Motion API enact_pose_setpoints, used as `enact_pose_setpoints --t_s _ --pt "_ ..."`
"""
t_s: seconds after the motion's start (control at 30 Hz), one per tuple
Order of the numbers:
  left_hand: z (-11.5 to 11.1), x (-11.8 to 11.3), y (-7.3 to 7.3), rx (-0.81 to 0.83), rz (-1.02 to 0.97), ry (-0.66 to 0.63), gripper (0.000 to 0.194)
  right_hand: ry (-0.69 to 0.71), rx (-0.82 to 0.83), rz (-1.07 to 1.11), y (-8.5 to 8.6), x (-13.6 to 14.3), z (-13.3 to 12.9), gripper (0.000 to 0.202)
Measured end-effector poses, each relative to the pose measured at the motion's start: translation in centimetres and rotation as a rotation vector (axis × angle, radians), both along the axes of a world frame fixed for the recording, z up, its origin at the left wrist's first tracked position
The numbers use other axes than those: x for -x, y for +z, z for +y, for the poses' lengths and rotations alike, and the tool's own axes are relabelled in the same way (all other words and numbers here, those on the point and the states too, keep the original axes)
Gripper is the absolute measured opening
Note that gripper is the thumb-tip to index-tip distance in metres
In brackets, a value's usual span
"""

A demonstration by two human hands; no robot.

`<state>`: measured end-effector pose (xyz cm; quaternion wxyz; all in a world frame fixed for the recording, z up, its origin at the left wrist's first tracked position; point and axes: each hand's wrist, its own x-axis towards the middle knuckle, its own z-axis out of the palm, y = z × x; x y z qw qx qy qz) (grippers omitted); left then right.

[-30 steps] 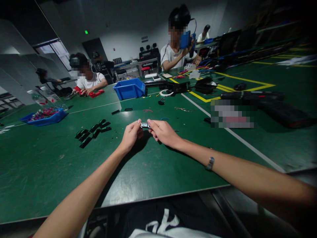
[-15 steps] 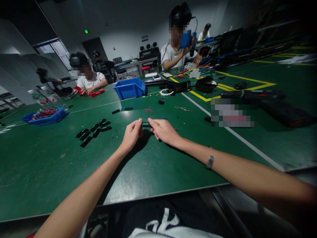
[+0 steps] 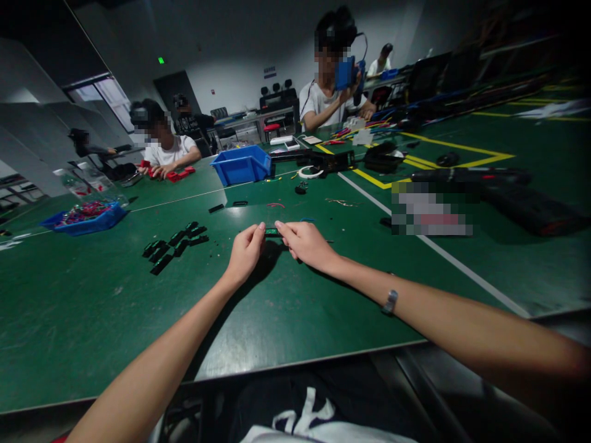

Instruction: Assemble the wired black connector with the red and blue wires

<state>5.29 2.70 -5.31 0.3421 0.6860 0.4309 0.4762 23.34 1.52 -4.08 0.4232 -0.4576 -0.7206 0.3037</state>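
Between my two hands is a small black part with a green circuit board (image 3: 271,232) in it, held just above the green table. My left hand (image 3: 248,247) is closed on its left end, thumb on top. On its right end the thumb and fingers of my right hand (image 3: 302,243) are closed too; the fingers beneath are partly hidden. Left of my hands lies a group of similar black and green parts (image 3: 175,243). Two slim black pieces, one a hollow frame (image 3: 240,203), lie beyond my left hand.
A blue bin (image 3: 242,165) stands ahead. Far left, a blue tray (image 3: 92,221) holds small coloured pieces beside plastic bottles (image 3: 74,184). A black power tool (image 3: 517,197) lies at the right. Wire bits (image 3: 276,205) are scattered ahead. Co-workers sit across the table.
Both hands keep their hold on the small circuit-board part, almost in the same place. Nothing else has visibly moved beyond a slight camera shift.
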Motion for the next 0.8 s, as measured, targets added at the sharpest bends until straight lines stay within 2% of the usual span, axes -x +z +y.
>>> enact_pose_setpoints --t_s 0.37,0.8 --pt "-0.04 0.08 0.08 -0.05 0.075 0.027 0.051 0.007 0.016 -0.006 -0.11 -0.12 0.16 0.054" --pt "0.09 -0.31 0.16 0.101 -0.153 -0.082 0.051 0.049 0.064 0.054 -0.37 0.08 0.22 0.058"
